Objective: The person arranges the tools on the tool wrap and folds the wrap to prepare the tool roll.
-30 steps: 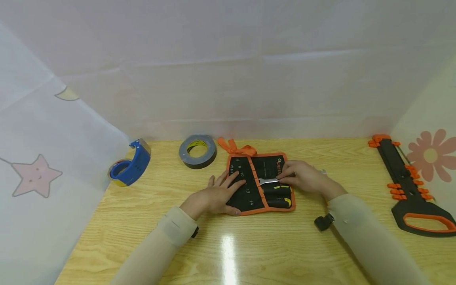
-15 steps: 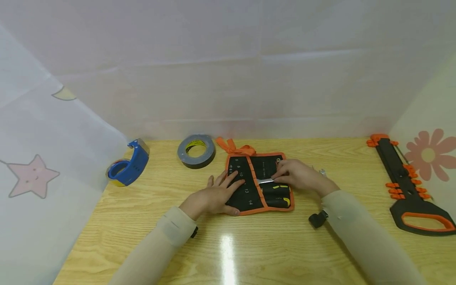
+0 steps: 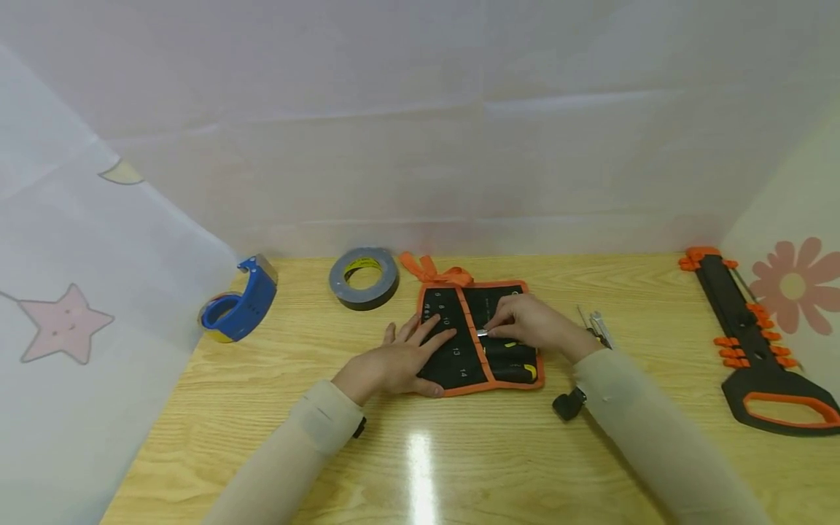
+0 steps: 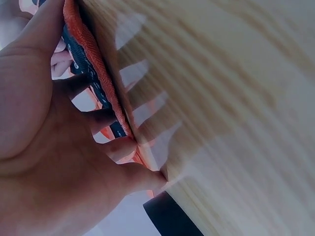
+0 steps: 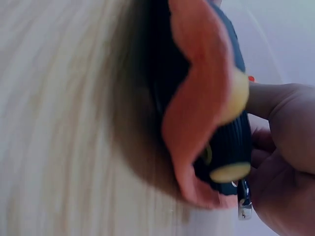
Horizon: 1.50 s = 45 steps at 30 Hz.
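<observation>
Right hand (image 3: 531, 328) slides the small silver wrench (image 3: 483, 333) toward 9 o'clock, fingers pinching it; left hand (image 3: 400, 357) fingers flat, steadying the black orange-trimmed fabric tool pouch (image 3: 459, 357).

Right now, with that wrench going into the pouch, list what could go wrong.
1. The right hand pinches the silver wrench only near its tip; the grip may slip as it slides in.
2. The left hand presses just the left flap of the tool pouch, so the right half could shift or bunch.
3. Loose metal tools lie close to the right sleeve, which might knock them.
</observation>
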Each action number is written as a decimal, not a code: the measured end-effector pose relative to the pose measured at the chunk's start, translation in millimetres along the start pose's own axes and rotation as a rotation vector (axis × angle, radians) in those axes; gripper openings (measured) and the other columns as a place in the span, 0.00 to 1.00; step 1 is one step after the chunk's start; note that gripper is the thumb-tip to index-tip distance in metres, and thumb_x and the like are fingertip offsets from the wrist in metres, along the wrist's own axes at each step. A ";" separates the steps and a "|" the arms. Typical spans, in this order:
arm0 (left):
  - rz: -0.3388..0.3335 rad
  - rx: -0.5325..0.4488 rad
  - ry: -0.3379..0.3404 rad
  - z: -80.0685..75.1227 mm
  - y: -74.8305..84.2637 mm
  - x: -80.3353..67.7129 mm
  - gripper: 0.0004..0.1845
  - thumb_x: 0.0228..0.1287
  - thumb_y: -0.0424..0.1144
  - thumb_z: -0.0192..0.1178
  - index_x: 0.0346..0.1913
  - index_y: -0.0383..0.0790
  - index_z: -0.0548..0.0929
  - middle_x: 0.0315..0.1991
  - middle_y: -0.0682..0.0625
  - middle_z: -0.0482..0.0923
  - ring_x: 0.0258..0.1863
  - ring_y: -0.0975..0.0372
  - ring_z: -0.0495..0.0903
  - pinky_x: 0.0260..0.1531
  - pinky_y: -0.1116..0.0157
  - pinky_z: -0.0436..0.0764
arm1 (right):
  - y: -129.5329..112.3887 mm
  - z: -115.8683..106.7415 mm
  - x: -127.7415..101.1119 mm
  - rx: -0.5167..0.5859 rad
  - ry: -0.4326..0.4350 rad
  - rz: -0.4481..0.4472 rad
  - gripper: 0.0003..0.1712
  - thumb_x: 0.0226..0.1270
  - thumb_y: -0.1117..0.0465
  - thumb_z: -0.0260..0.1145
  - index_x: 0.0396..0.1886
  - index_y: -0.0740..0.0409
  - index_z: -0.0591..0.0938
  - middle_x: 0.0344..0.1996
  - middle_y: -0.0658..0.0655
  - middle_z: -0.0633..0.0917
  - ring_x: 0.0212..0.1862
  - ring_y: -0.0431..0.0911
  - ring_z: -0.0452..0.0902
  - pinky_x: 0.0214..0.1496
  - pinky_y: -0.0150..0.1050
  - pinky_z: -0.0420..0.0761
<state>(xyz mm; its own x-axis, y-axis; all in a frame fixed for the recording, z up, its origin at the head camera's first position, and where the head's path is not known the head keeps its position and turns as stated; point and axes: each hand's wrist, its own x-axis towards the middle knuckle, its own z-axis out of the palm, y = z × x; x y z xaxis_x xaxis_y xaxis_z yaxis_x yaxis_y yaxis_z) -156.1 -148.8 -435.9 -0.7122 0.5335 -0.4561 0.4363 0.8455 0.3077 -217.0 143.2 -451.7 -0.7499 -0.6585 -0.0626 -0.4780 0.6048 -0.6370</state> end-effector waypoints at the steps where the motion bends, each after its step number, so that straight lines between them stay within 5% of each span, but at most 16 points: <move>1: 0.001 0.006 -0.003 0.1 -0.1 0.2 0.56 0.71 0.66 0.66 0.90 0.63 0.43 0.91 0.48 0.29 0.90 0.42 0.29 0.83 0.30 0.41 | -0.9 0.9 1.1 -0.011 0.001 -0.007 0.07 0.74 0.61 0.74 0.46 0.53 0.96 0.39 0.48 0.88 0.39 0.38 0.79 0.40 0.34 0.80; 17: 0.025 -0.001 0.010 -2.3 1.6 -0.9 0.55 0.71 0.63 0.68 0.90 0.62 0.45 0.91 0.46 0.30 0.89 0.40 0.31 0.82 0.28 0.43 | 15.7 -12.4 -19.0 -0.094 0.019 -0.011 0.11 0.79 0.63 0.69 0.54 0.58 0.92 0.49 0.56 0.89 0.54 0.55 0.85 0.57 0.54 0.86; 24: 0.025 -0.022 -0.002 -2.1 -0.5 -1.3 0.56 0.71 0.62 0.68 0.90 0.63 0.43 0.91 0.48 0.27 0.89 0.41 0.28 0.82 0.28 0.40 | 23.5 -22.3 -41.3 -0.157 0.042 0.092 0.10 0.76 0.63 0.72 0.52 0.61 0.92 0.42 0.55 0.86 0.40 0.43 0.79 0.45 0.44 0.82; 45: 0.024 -0.029 -0.005 -2.1 0.3 -0.8 0.55 0.71 0.62 0.68 0.90 0.63 0.44 0.91 0.47 0.28 0.89 0.41 0.28 0.82 0.28 0.40 | 30.0 -18.6 -42.2 -0.155 0.020 0.088 0.08 0.77 0.63 0.72 0.49 0.61 0.91 0.40 0.53 0.93 0.42 0.42 0.88 0.48 0.46 0.89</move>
<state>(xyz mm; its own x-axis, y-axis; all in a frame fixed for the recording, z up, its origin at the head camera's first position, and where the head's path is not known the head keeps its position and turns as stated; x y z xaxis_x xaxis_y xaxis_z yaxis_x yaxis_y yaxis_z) -156.6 -148.9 -433.8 -0.6988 0.5540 -0.4524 0.4372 0.8315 0.3429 -208.2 197.5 -453.9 -0.8004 -0.5917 -0.0962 -0.4737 0.7226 -0.5035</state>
